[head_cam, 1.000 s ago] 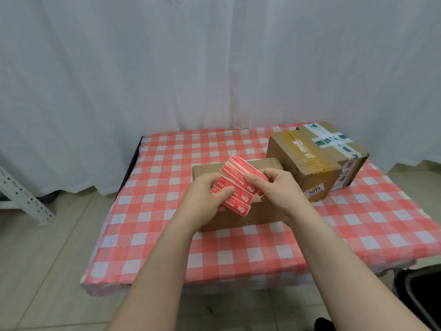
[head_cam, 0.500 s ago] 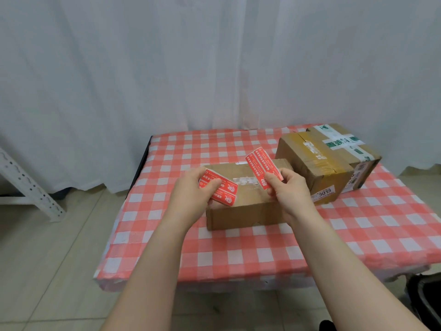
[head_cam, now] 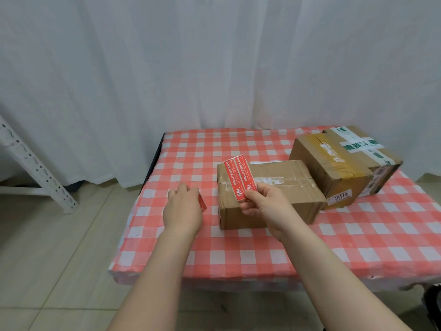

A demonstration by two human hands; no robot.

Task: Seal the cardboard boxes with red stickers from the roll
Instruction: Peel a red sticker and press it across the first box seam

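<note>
Left hand [head_cam: 182,209] has dropped leftward, apparently holding stickers [head_cam: 202,204]; right hand [head_cam: 265,207] pinches strip [head_cam: 239,179].

Three cardboard boxes: plain box [head_cam: 281,194] at centre, yellow-taped box [head_cam: 334,168] and green-taped box [head_cam: 367,149] at 2 o'clock. Two red sticker pieces: left piece [head_cam: 202,203] in the left hand [head_cam: 182,209], two-sticker right piece [head_cam: 239,179] in the right hand [head_cam: 265,206].

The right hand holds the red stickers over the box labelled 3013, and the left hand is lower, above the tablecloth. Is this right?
Not quite. The head view shows the right hand holding the red stickers over the plain nearer box, not the box labelled 3013. The left hand is lower, above the tablecloth.
</note>
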